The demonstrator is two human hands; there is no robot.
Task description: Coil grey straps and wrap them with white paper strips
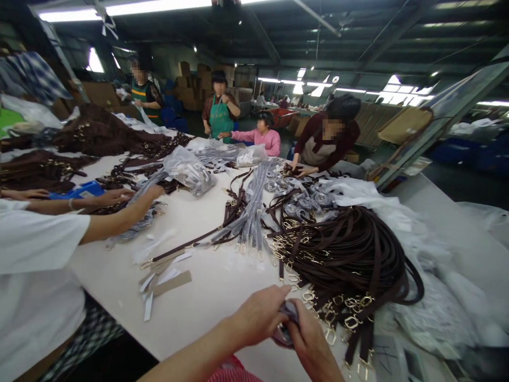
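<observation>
My left hand (262,314) and my right hand (312,335) meet over the near edge of the table. Between them is a coiled strap (283,333), dark and partly under greyish plastic, with the fingers of both hands closed around it. Just beyond and to the right lies a large heap of dark brown straps (353,254). Their gold metal clasps (330,317) point toward me, close to my right hand. Farther up the table, straps in clear plastic sleeves (254,207) lie side by side.
Paper and card strips (169,281) lie left of centre. A co-worker's arm (119,217) reaches in from the left. Several people stand or sit around the far side. White plastic sheeting (433,307) is piled at the right, and a filled clear bag (191,172) sits farther back.
</observation>
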